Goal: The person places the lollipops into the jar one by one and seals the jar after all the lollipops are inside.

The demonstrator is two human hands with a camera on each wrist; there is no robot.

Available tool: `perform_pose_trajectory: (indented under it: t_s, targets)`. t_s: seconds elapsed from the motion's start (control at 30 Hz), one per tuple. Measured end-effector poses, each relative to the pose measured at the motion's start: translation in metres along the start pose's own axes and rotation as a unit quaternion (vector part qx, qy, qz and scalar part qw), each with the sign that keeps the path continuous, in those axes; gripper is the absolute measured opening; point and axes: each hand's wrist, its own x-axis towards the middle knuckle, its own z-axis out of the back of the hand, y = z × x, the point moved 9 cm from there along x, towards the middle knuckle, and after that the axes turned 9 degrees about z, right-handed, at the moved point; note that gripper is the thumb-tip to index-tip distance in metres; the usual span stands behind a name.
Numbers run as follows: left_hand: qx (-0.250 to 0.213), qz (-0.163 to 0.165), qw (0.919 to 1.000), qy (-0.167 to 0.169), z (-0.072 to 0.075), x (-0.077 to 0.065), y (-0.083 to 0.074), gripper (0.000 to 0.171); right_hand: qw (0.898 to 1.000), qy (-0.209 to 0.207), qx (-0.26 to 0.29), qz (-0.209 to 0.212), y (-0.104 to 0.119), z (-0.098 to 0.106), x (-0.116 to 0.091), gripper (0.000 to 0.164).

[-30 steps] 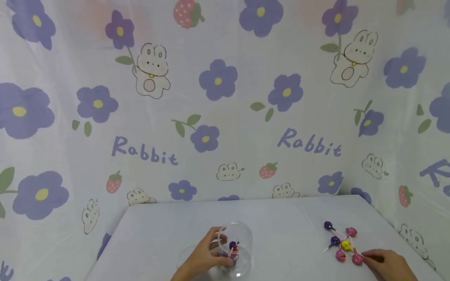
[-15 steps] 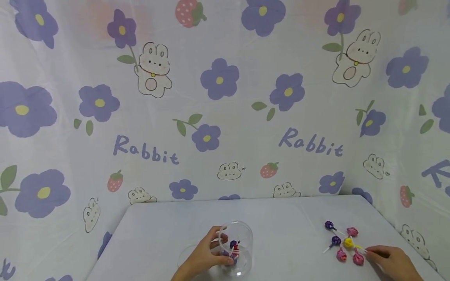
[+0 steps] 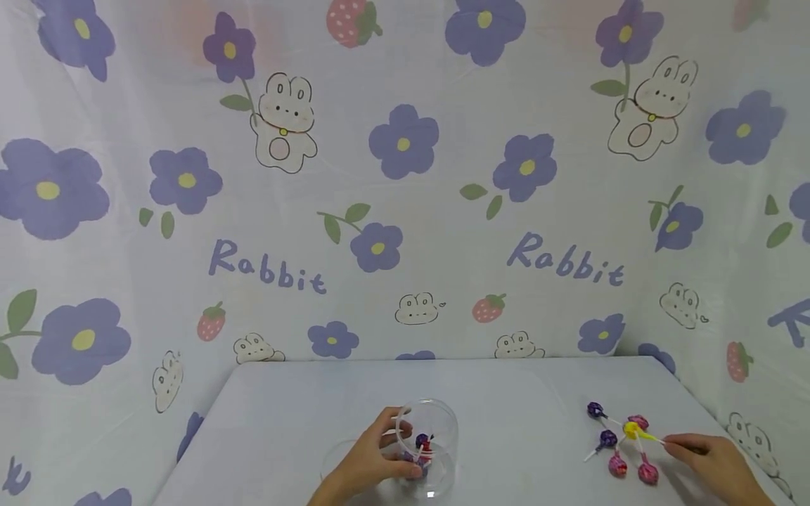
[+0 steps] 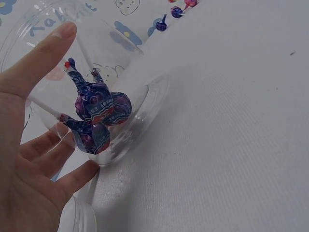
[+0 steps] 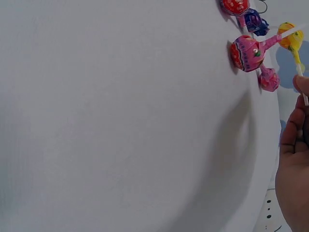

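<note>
My left hand [image 3: 367, 460] curls round a clear plastic jar [image 3: 446, 450] near the table's front edge. Several dark purple lollipops [image 4: 94, 102] lie inside it, their sticks pointing various ways; a bit of red also shows among them in the head view. At the right, the thumb and fingers of my right hand [image 3: 711, 460] pinch the white stick of a yellow lollipop [image 3: 631, 429]. Its head is over the loose group and partly covers a pink lollipop [image 3: 640, 420]. Around it lie two purple lollipops [image 3: 607, 439] and further pink lollipops [image 3: 648, 474].
A clear round lid [image 3: 334, 453] lies left of the jar, partly behind my left forearm. The white table [image 3: 519, 422] stretches between the jar and the loose lollipops. A patterned cloth [image 3: 405, 211] hangs behind and at both sides.
My right hand has taken the yellow lollipop by its stick and raised it slightly from among the others. My left hand keeps its grip on the jar.
</note>
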Motion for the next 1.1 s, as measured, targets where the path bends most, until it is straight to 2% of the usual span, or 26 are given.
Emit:
perform_pose_trajectory:
  t_s: [0.1, 0.2, 0.3, 0.53, 0.9, 1.1]
  targets:
    - [0.004, -0.003, 1.0, 0.003, -0.002, 0.001, -0.001, 0.078, 1.0, -0.018, -0.01, 0.018, 0.013, 0.009, 0.002, 0.037]
    - [0.006, -0.005, 0.9999, 0.007, -0.003, 0.002, -0.002, 0.081, 0.999, -0.032, 0.006, 0.02, 0.024, 0.013, 0.005, 0.038]
    - [0.007, -0.003, 0.9999, 0.009, -0.003, 0.003, -0.001, 0.083, 0.999, -0.027, 0.029, 0.025, 0.036, 0.012, 0.009, 0.039]
    - [0.005, 0.012, 0.9999, 0.006, -0.001, 0.002, 0.003, 0.081, 0.996, -0.011, 0.035, 0.082, 0.075, 0.007, 0.018, 0.036]
    - [0.007, 0.008, 0.9999, 0.005, -0.001, 0.003, 0.004, 0.079, 0.983, 0.009, 0.072, 0.17, 0.141, -0.013, 0.022, 0.023]
    - [0.014, 0.013, 0.9998, 0.002, -0.001, 0.004, 0.004, 0.082, 0.978, 0.021, 0.075, 0.195, 0.168, -0.025, 0.022, 0.02]
